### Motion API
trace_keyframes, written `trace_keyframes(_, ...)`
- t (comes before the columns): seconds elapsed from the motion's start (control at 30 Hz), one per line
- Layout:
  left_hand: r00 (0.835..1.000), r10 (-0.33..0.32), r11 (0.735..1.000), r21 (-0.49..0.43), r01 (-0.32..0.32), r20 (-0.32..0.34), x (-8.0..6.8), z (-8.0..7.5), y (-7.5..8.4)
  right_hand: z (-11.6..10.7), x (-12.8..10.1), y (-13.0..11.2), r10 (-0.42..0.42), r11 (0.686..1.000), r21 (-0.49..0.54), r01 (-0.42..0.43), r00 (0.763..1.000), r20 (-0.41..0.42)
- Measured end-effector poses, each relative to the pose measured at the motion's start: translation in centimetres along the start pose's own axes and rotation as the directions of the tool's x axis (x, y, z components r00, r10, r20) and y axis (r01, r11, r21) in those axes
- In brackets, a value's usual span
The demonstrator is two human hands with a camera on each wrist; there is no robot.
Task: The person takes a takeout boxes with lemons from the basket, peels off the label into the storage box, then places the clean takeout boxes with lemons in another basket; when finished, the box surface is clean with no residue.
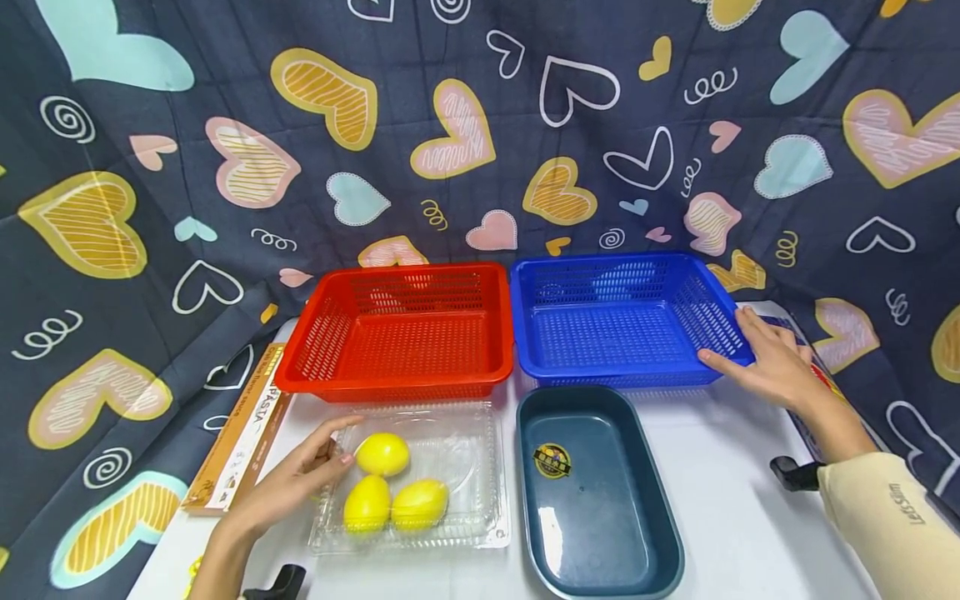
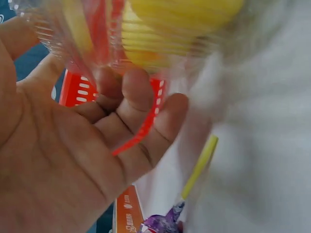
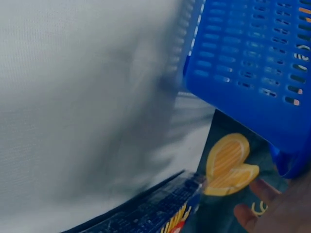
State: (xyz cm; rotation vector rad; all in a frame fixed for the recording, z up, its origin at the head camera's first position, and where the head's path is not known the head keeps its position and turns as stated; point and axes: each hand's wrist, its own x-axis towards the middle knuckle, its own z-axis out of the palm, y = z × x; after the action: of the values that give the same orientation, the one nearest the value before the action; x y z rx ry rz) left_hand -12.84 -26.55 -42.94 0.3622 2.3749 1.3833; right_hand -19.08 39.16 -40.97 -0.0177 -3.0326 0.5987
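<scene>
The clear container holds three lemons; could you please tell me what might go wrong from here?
The lemons may roll if the left grip at the clear container tilts it. Sliding it right could bump the teal tray beside it. With the right grip at the blue basket, a leftward push might nudge it into the red basket.

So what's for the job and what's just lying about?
Probably for the job:
clear box, left hand gripping
three lemons inside
blue basket, right hand on its rim

Maybe just lying about:
red basket
dark tray
pasta box
blue pack
</scene>
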Motion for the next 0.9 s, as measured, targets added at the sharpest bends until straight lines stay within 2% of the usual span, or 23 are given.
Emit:
trace_keyframes(0.27,0.991,0.104,0.995,-0.002,-0.104,-0.088,0.4,0.0,-0.7,-0.5,0.1,0.2,0.005,1.0,0.009,-0.005,0.999,0.032)
trace_keyframes(0.6,0.962,0.235,0.965,-0.087,-0.249,-0.139,0.4,0.2,-1.0,-0.4,0.1,0.3,0.01,1.0,0.027,-0.011,0.998,0.065)
trace_keyframes(0.7,0.953,0.252,0.959,-0.09,-0.27,-0.169,0.3,0.4,-0.8,-0.2,0.1,0.3,0.01,1.0,0.027,-0.012,0.998,0.065)
trace_keyframes(0.9,0.955,0.23,0.964,-0.088,-0.25,-0.188,0.0,0.2,-0.6,-0.1,0.0,0.3,0.008,0.999,0.034,-0.01,0.998,0.06)
